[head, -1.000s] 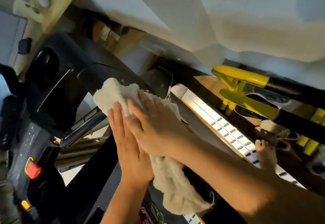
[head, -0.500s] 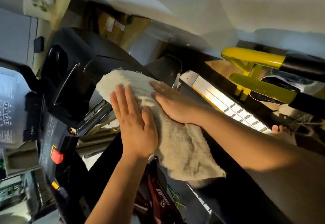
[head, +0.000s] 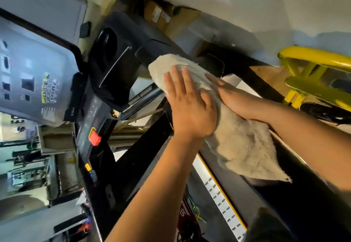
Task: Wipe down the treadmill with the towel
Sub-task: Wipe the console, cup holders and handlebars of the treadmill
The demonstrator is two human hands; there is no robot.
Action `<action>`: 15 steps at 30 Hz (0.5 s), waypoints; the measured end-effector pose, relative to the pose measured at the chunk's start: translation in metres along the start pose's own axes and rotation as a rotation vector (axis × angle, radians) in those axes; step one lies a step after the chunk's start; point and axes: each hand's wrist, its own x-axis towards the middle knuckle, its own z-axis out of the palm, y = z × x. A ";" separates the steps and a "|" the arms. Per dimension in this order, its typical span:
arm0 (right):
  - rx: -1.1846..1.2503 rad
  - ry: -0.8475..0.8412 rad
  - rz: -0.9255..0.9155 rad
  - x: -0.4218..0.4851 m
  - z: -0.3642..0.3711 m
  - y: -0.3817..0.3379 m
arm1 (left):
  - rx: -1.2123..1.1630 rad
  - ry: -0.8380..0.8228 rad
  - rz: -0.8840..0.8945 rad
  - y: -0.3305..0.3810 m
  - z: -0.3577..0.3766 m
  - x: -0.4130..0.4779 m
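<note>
Pressed the left hand (head: 190,108) flat, fingers straight, onto the cream towel (head: 247,146), with the right hand (head: 239,102) laid open just beside it, touching the cloth but not gripping it. Had the towel draped over a black arm of the treadmill (head: 117,57), upper end bunched beneath the fingertips, lower corner hanging loose above the dark deck. Noted, further out, the grey console panel (head: 38,70) and red stop button (head: 95,137) on the left hand's side, a white side rail (head: 218,194) edged in yellow below, and a yellow metal frame (head: 319,57) well apart beyond the right hand.
</note>
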 end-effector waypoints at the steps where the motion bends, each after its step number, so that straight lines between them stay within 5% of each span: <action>1: -0.040 0.005 -0.012 -0.002 0.002 -0.005 | -0.019 -0.011 -0.009 0.000 0.000 0.000; 8: -0.029 0.095 0.135 -0.009 -0.009 -0.006 | 0.072 -0.034 0.002 -0.001 0.003 0.003; 15: -0.084 0.322 0.108 -0.042 0.007 -0.042 | 0.007 0.129 0.138 -0.006 0.009 0.001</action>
